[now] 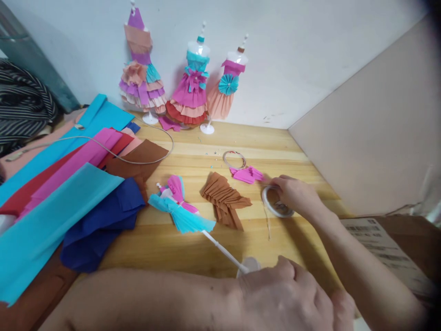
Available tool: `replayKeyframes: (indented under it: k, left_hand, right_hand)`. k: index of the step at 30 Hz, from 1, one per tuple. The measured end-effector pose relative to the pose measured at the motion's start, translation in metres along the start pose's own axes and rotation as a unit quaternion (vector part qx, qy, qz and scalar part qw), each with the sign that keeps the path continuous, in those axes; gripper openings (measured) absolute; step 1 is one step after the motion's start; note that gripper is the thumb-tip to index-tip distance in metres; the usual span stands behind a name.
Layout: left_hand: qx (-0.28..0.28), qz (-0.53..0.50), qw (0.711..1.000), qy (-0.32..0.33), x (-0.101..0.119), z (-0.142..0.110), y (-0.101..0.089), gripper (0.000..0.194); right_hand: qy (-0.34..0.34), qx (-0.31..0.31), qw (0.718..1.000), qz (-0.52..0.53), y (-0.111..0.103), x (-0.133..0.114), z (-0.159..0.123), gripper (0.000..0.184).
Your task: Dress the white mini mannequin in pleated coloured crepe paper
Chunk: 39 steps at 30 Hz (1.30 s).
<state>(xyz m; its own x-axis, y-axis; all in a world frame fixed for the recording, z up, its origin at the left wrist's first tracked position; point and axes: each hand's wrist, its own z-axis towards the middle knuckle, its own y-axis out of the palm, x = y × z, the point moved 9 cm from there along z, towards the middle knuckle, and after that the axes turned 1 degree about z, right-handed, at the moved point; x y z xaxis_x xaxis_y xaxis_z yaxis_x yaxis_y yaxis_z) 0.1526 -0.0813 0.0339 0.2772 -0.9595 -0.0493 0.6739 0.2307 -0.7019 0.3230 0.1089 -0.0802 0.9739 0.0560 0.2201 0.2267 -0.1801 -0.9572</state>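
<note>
My right hand (299,195) is at a roll of tape (264,202) on the table, with its thumb and fingers closed on the rim. Low in the view, my left hand (289,294) is curled with the knuckles up; its fingertips and anything in them are hidden. Just beyond it lies a small mannequin stand (223,250) on its side, its round base partly behind that hand. Turquoise crepe paper (189,216) and pink crepe paper (176,187) dress its body. Between mannequin and tape sits a pleated brown paper piece (223,197).
Three dressed mannequins (196,92) stand along the wall. Crepe paper sheets (69,202) and a looped grey cord (138,162) cover the left. Behind the tape are a ring (234,160), a pink paper scrap (247,174) and tiny beads. A cardboard box (396,243) is at right.
</note>
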Motion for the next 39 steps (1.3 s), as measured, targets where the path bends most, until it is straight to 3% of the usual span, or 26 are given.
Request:
replayKeyframes:
  k: [2,5,7,9,11,16,19,22,24,26,32,36,39]
  left_hand:
    - [-0.005,-0.034,0.999,0.02,-0.001,0.001,-0.006,0.02]
    - [-0.046,-0.086,0.995,0.021,-0.002,0.001,-0.008,0.016]
    - [-0.081,-0.101,0.992,-0.003,-0.002,-0.001,-0.004,0.011]
    - [-0.118,-0.1,0.987,-0.048,-0.003,-0.006,0.003,0.012]
    - [-0.133,-0.09,0.983,-0.086,-0.005,-0.014,0.007,0.017]
    - [-0.126,-0.098,0.984,-0.075,-0.01,-0.031,0.006,0.008]
    - [-0.194,-0.166,0.963,-0.088,-0.021,-0.039,0.018,0.014]
    - [-0.247,-0.214,0.934,-0.141,-0.038,-0.044,0.024,0.018]
    - [-0.267,-0.222,0.922,-0.168,-0.046,-0.046,0.025,0.017]
    - [-0.282,-0.227,0.919,-0.156,-0.045,-0.047,0.025,0.015]
    - [-0.311,-0.229,0.919,-0.084,-0.027,-0.045,0.031,0.014]
    - [-0.319,-0.225,0.917,-0.087,-0.028,-0.045,0.032,0.017]
    - [-0.316,-0.219,0.919,-0.089,-0.028,-0.047,0.033,0.018]
  right_hand:
    - [-0.008,0.02,1.0,0.012,-0.009,-0.003,-0.006,0.035]
    - [-0.05,0.108,0.99,0.071,-0.04,-0.024,-0.022,0.036]
    - [-0.161,0.124,0.966,0.16,-0.054,-0.058,-0.036,0.032]
    - [-0.283,0.096,0.929,0.216,-0.056,-0.096,-0.049,0.03]
    - [-0.337,0.093,0.912,0.215,-0.054,-0.119,-0.055,0.034]
    - [-0.343,0.129,0.9,0.237,-0.052,-0.132,-0.048,0.016]
    - [-0.296,0.1,0.889,0.335,-0.057,-0.122,-0.041,0.012]
    - [-0.254,0.059,0.87,0.417,-0.062,-0.115,-0.035,0.01]
    - [-0.247,0.056,0.86,0.442,-0.066,-0.115,-0.033,0.011]
    - [-0.254,0.072,0.858,0.44,-0.071,-0.119,-0.033,0.009]
    - [-0.337,0.16,0.872,0.317,-0.083,-0.154,-0.031,0.015]
    - [-0.42,0.19,0.853,0.245,-0.089,-0.178,-0.025,0.024]
    - [-0.469,0.175,0.837,0.222,-0.091,-0.191,-0.021,0.039]
